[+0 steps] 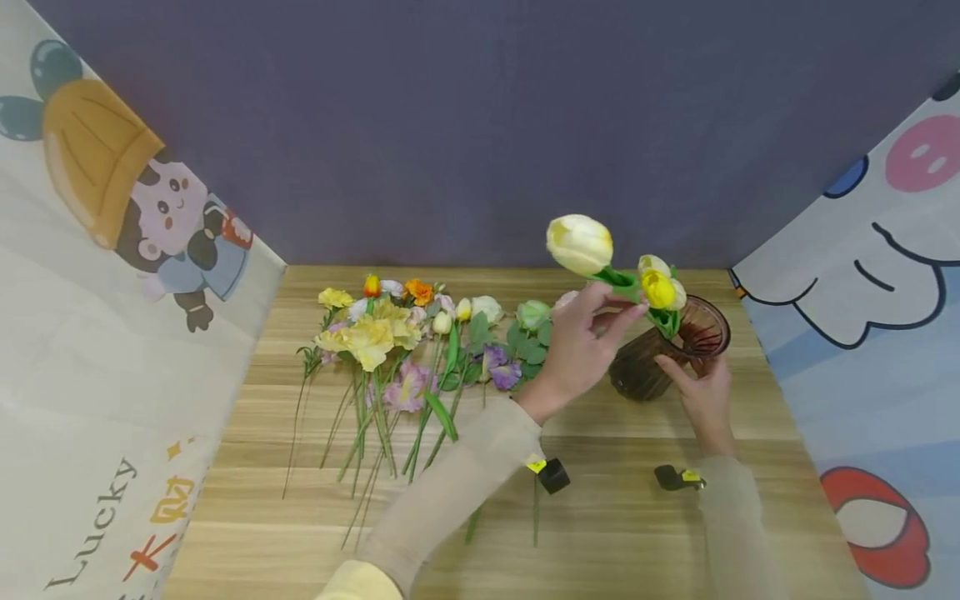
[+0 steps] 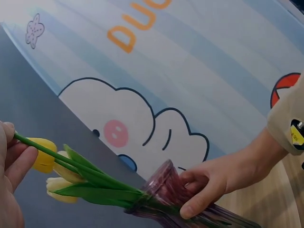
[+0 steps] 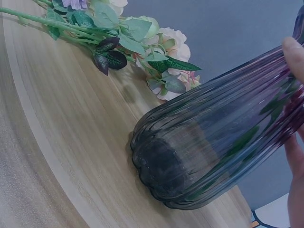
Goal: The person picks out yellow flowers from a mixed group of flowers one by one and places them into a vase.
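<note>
My left hand (image 1: 576, 354) pinches the stem of a pale yellow-white tulip (image 1: 580, 244), its bloom up and left of the fingertips. In the left wrist view that green stem (image 2: 40, 146) slants down to the mouth of a ribbed, purplish glass vase (image 1: 637, 371). A yellow tulip (image 1: 658, 290) and paler tulips (image 2: 61, 191) stick out of the vase, their stems inside. My right hand (image 1: 707, 398) grips the vase near its neck, thumb on the near side. The vase leans, its dark base (image 3: 161, 168) low over the wooden table.
Many artificial flowers lie left of the vase: yellow blooms (image 1: 369, 340), a purple iris (image 1: 501, 367), an orange flower (image 1: 418, 291) and a green rose (image 1: 533, 314), stems toward me. A dark panel (image 1: 480, 133) stands behind the table (image 1: 600, 533); printed cloths hang on both sides.
</note>
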The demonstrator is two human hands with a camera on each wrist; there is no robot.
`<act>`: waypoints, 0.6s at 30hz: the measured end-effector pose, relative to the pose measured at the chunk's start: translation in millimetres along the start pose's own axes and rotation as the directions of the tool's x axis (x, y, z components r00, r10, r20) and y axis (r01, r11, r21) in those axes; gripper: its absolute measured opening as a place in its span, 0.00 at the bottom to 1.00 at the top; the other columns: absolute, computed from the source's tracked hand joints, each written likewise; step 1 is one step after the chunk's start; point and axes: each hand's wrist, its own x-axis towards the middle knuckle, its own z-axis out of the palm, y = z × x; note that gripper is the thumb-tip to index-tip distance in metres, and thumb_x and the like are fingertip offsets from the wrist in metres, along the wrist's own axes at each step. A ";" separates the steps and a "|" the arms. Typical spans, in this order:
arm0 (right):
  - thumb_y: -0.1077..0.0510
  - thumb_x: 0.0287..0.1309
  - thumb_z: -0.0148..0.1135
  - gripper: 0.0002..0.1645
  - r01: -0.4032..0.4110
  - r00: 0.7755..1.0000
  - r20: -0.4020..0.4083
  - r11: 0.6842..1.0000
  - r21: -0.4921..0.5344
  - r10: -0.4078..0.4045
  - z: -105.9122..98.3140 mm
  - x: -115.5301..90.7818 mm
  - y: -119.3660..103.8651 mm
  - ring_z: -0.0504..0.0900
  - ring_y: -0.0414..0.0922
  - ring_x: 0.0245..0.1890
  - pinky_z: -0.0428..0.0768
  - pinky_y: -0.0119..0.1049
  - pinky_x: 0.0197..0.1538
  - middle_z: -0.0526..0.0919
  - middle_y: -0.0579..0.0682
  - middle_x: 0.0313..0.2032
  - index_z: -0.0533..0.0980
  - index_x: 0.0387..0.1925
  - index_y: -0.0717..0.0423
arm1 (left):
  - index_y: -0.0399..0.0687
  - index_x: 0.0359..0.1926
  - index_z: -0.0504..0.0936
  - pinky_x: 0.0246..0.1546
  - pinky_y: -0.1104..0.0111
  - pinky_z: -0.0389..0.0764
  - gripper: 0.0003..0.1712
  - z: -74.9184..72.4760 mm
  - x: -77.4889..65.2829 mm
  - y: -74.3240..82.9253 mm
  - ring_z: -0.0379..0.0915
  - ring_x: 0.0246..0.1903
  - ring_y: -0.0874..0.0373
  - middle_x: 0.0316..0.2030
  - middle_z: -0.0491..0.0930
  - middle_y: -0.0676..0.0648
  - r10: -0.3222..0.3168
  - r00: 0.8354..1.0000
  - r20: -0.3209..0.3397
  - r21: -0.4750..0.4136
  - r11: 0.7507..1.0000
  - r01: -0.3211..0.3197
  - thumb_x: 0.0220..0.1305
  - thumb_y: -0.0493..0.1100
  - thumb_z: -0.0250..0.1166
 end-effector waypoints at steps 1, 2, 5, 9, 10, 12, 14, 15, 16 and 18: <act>0.73 0.56 0.72 0.43 0.005 1.000 -0.002 1.000 -0.001 -0.005 0.5 -0.3 0.3 0.77 0.43 0.59 0.74 0.20 0.59 0.79 0.46 0.60 0.68 0.71 0.52 | 0.32 0.45 0.77 0.48 0.77 0.84 0.06 0.2 -0.2 -0.9 0.87 0.46 0.47 0.44 0.85 0.34 -0.022 1.000 0.021 0.004 1.000 0.021 0.70 0.30 0.65; 0.73 0.56 0.72 0.43 0.006 1.000 -0.005 1.000 -0.005 -0.006 1.1 -0.5 0.6 0.77 0.42 0.57 0.75 0.20 0.58 0.79 0.46 0.59 0.68 0.71 0.53 | 0.32 0.45 0.77 0.48 0.78 0.84 0.06 0.4 -0.3 -1.9 0.86 0.46 0.48 0.45 0.84 0.34 -0.036 0.999 0.038 0.012 0.999 0.036 0.71 0.31 0.64; 0.72 0.57 0.73 0.42 0.008 1.000 -0.007 1.000 -0.026 -0.008 2.1 -0.5 1.3 0.77 0.42 0.55 0.75 0.20 0.57 0.79 0.46 0.59 0.68 0.70 0.52 | 0.34 0.45 0.76 0.49 0.80 0.82 0.06 2.2 1.0 -7.0 0.86 0.46 0.48 0.45 0.83 0.36 -0.058 0.996 0.071 0.039 0.998 0.056 0.72 0.32 0.64; 0.72 0.57 0.73 0.42 0.011 1.000 -0.002 0.999 -0.044 -0.011 2.8 -0.2 2.1 0.77 0.42 0.56 0.75 0.20 0.57 0.78 0.44 0.59 0.68 0.71 0.51 | 0.36 0.44 0.76 0.50 0.80 0.82 0.05 4.5 4.5 -14.5 0.85 0.46 0.51 0.44 0.83 0.38 -0.065 0.993 0.099 0.051 0.997 0.060 0.72 0.33 0.64; 0.72 0.57 0.73 0.42 0.013 1.000 -0.002 0.999 -0.043 -0.013 2.9 -0.1 2.4 0.77 0.42 0.57 0.75 0.20 0.57 0.78 0.44 0.59 0.68 0.71 0.52 | 0.37 0.45 0.76 0.50 0.80 0.81 0.05 5.1 5.7 -16.2 0.85 0.46 0.52 0.45 0.83 0.38 -0.063 0.992 0.108 0.057 0.997 0.057 0.72 0.33 0.64; 0.73 0.56 0.72 0.43 0.019 1.000 -0.002 0.999 -0.036 -0.019 2.8 0.1 2.8 0.77 0.43 0.58 0.75 0.20 0.58 0.79 0.44 0.59 0.68 0.71 0.53 | 0.37 0.46 0.77 0.50 0.80 0.81 0.06 6.5 8.2 -18.8 0.84 0.47 0.53 0.45 0.83 0.39 -0.063 0.991 0.118 0.053 0.997 0.057 0.72 0.33 0.65; 0.74 0.56 0.72 0.43 0.026 1.000 -0.003 0.999 -0.034 -0.026 2.7 0.4 2.5 0.77 0.42 0.60 0.75 0.20 0.60 0.79 0.44 0.60 0.68 0.71 0.53 | 0.37 0.46 0.78 0.50 0.81 0.81 0.06 8.1 11.2 -21.1 0.84 0.47 0.54 0.45 0.84 0.40 -0.060 0.990 0.129 0.062 0.997 0.053 0.72 0.34 0.65; 0.74 0.56 0.72 0.43 0.028 1.000 -0.003 0.999 -0.031 -0.028 2.7 0.5 2.5 0.76 0.41 0.61 0.75 0.21 0.60 0.79 0.44 0.60 0.68 0.71 0.53 | 0.37 0.47 0.78 0.50 0.81 0.81 0.06 9.0 13.0 -22.3 0.84 0.47 0.55 0.45 0.84 0.40 -0.058 0.990 0.132 0.070 0.996 0.049 0.72 0.34 0.65; 0.74 0.56 0.72 0.44 0.028 1.000 -0.004 0.999 -0.035 -0.028 2.6 0.6 2.5 0.76 0.40 0.61 0.74 0.21 0.61 0.78 0.44 0.61 0.68 0.71 0.53 | 0.37 0.46 0.79 0.49 0.82 0.81 0.06 9.9 14.5 -23.7 0.84 0.46 0.56 0.45 0.84 0.40 -0.056 0.989 0.134 0.078 0.996 0.046 0.72 0.34 0.65; 0.74 0.56 0.72 0.44 0.032 0.999 -0.002 0.999 -0.043 -0.032 2.5 0.5 2.0 0.75 0.38 0.63 0.74 0.21 0.63 0.78 0.44 0.62 0.67 0.72 0.53 | 0.37 0.46 0.79 0.49 0.82 0.80 0.06 11.8 17.5 -27.3 0.85 0.44 0.57 0.44 0.85 0.41 -0.053 0.989 0.139 0.093 0.995 0.041 0.72 0.34 0.65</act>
